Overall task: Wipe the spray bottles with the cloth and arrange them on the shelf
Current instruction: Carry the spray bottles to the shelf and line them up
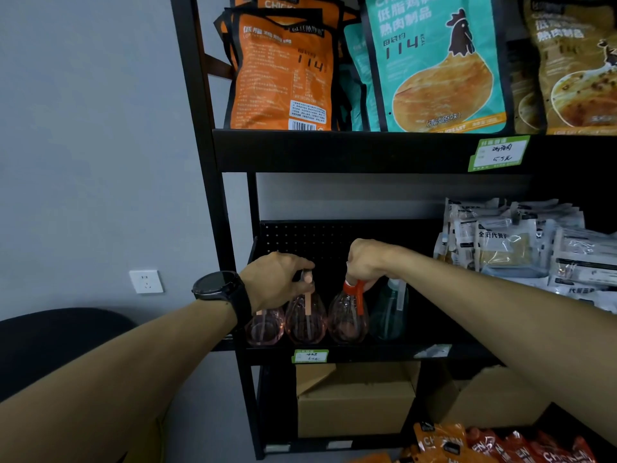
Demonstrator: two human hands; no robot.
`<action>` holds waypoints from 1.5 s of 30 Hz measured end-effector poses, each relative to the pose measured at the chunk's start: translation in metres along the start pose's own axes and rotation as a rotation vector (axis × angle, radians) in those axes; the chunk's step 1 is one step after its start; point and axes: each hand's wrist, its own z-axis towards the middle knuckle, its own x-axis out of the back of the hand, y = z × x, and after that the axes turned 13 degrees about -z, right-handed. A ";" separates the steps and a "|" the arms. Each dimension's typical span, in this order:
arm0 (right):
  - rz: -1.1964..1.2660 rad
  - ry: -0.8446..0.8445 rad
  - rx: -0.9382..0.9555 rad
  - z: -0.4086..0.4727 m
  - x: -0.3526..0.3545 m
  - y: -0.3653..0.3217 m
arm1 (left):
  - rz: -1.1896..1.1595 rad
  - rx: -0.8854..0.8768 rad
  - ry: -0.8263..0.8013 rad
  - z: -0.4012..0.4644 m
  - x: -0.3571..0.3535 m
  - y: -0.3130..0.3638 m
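Note:
Several clear spray bottles stand in a row at the left end of the black middle shelf (pixel 367 354). My left hand (pixel 277 282) grips the pale pink spray head of a pink bottle (pixel 305 320). Another pink bottle (pixel 263 325) stands just left of it, partly behind my wrist. My right hand (pixel 365 260) is closed on the red spray head of a red-topped bottle (pixel 349 319). A teal bottle (pixel 389 312) stands at the right end of the row, untouched. No cloth is in view.
White food packets (pixel 521 248) are piled on the same shelf to the right. Orange, teal and brown chicken bags (pixel 430 65) fill the shelf above. Cardboard boxes (pixel 354 402) sit below, orange packets (pixel 494 446) at bottom right. A black chair (pixel 56 345) stands left, by a wall socket (pixel 146 281).

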 end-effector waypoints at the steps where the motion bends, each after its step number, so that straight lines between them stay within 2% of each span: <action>1: 0.009 -0.008 -0.001 0.001 0.000 0.000 | 0.004 0.006 -0.001 0.000 0.000 0.001; 5: 0.057 -0.008 -0.004 -0.001 0.003 0.002 | 0.026 0.020 -0.021 0.000 0.003 0.006; 10: 0.026 0.140 -0.054 -0.004 0.030 0.017 | 0.051 0.029 -0.042 0.003 0.014 0.010; 17: -0.025 0.212 -0.081 -0.014 0.056 0.053 | 0.068 0.027 -0.048 0.014 0.025 0.032; 25: -0.095 0.176 -0.102 -0.016 0.040 0.082 | 0.074 -0.026 -0.058 0.031 0.012 0.058; 40: 0.018 0.137 -0.086 -0.020 0.013 0.083 | 0.079 -0.084 -0.105 0.047 -0.029 0.077; 45: 0.085 0.125 -0.071 -0.018 0.010 0.079 | 0.076 -0.094 -0.075 0.048 -0.031 0.076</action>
